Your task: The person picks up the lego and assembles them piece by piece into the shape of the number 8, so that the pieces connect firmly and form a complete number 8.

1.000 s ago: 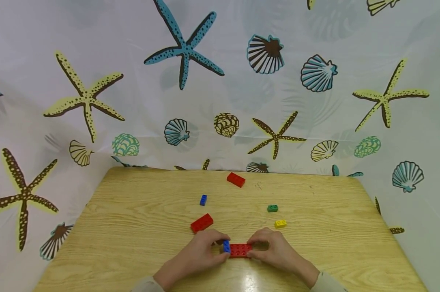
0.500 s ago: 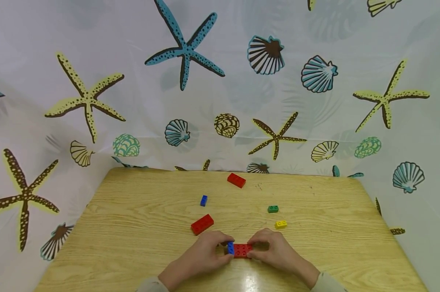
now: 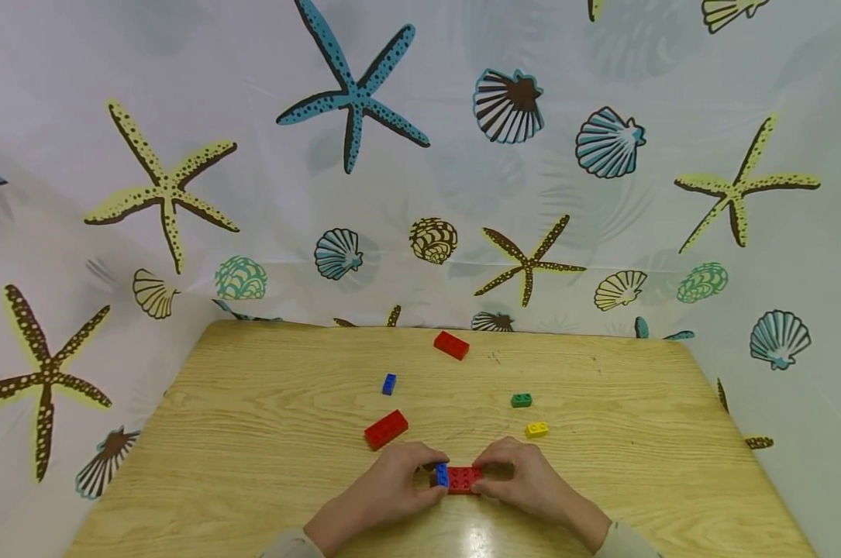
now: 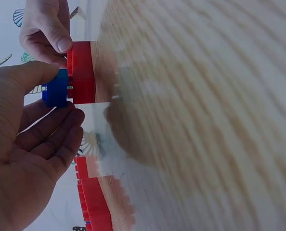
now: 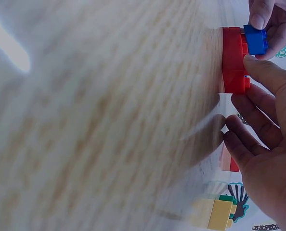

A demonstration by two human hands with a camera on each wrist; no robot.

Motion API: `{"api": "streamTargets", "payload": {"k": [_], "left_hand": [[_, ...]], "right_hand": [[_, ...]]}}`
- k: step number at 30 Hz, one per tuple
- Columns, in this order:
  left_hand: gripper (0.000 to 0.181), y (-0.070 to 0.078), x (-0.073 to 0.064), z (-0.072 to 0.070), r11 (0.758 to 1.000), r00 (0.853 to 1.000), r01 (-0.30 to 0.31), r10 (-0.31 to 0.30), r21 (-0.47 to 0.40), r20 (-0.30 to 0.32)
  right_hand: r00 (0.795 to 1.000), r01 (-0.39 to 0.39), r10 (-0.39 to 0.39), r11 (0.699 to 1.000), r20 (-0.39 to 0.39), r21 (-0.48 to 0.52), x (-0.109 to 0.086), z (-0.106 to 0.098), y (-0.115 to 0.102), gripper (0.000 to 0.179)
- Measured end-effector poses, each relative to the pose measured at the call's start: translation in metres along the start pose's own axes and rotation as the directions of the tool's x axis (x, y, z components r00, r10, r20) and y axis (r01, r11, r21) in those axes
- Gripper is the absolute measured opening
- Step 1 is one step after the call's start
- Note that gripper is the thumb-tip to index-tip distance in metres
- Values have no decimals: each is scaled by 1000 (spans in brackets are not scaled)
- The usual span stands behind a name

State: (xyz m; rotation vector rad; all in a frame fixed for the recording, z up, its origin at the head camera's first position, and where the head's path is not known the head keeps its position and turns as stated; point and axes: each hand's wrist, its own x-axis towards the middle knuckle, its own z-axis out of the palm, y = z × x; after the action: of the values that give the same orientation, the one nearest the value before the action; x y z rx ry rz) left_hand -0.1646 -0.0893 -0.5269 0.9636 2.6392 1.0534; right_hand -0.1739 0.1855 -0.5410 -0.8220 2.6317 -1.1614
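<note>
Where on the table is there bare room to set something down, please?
The table is bare from the left red brick to the left edge, and from the yellow brick to the right edge. Front centre is crowded: the left hand pinches a blue brick, the right hand a red brick.

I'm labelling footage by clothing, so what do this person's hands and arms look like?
The left hand and right hand are bare, with no glove or ring showing. The left sleeve and right sleeve are pale off-white and stop short of the hands.
</note>
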Motion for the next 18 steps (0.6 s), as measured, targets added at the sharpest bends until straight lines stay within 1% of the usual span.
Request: {"api": "streamTargets", "payload": {"k": [8, 18], "left_hand": [[38, -1, 1, 1, 999, 1000, -20, 20, 30, 6], [41, 1, 3, -1, 999, 999, -17, 14, 41, 51]], "right_hand": [[1000, -1, 1, 1000, 12, -5, 0, 0, 1, 23], [1000, 28, -28, 1000, 5, -2, 0, 0, 0, 23]]}}
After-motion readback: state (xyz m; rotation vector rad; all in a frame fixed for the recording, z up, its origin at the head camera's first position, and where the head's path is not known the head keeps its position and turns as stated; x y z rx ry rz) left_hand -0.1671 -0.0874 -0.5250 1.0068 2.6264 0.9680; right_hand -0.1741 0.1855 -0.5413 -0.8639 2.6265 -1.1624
